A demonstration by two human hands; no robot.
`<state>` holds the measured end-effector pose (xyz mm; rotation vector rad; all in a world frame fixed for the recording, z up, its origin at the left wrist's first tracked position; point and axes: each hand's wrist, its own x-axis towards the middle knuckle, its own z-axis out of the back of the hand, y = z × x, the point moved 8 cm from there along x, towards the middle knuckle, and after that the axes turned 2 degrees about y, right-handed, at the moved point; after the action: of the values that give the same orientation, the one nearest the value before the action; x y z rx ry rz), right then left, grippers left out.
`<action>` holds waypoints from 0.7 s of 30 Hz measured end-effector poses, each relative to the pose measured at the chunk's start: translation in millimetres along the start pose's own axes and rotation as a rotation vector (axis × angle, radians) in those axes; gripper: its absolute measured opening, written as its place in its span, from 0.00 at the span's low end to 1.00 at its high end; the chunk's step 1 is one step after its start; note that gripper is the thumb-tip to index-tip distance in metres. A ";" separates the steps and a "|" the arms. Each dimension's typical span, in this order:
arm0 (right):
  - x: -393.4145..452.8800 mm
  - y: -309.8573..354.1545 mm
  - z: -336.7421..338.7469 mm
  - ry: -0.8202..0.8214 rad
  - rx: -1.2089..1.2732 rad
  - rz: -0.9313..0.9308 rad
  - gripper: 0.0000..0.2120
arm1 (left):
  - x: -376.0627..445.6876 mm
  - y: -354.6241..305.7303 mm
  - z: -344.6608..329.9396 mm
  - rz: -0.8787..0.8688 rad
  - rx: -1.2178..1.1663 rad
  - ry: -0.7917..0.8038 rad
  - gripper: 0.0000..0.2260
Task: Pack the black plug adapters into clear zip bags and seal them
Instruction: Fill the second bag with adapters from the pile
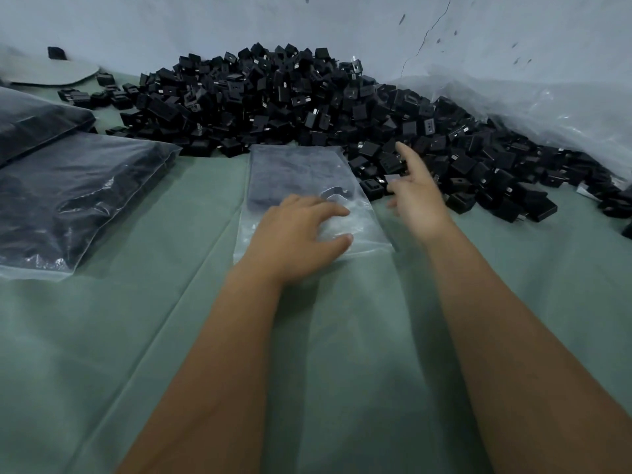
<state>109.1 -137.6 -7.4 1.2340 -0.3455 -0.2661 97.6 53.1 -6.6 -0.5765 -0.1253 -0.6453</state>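
We see a pale wall (205,22), cracked and marked, behind a tabletop (171,336) draped in creased green cloth.

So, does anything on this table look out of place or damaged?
Mostly no. One black adapter sits alone on a grey round sheet at far left, apart from the big pile. The wall behind shows a crack and dark marks.
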 end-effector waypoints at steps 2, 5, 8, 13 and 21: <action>-0.9 -13.4 -9.0 0.070 -0.132 -0.025 0.31 | 0.1 0.7 -8.2 0.012 0.042 0.054 0.23; 2.6 -13.5 -15.1 0.062 -0.416 0.020 0.33 | 0.8 0.4 -13.8 0.014 0.098 0.069 0.24; 11.9 -12.9 -27.1 0.116 -0.782 0.007 0.33 | 1.2 3.0 -16.6 0.025 0.105 0.075 0.22; 12.4 -13.6 -26.3 0.044 -0.838 0.024 0.23 | 1.3 8.0 -18.2 0.047 0.069 0.059 0.16; -4.5 -19.7 6.2 -0.318 -0.649 0.012 0.12 | 1.2 12.1 -18.5 0.061 0.015 0.025 0.13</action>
<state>102.3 -147.5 -24.8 0.5474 -0.4917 -0.5201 104.6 50.3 -27.4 -0.5560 -0.0882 -0.5915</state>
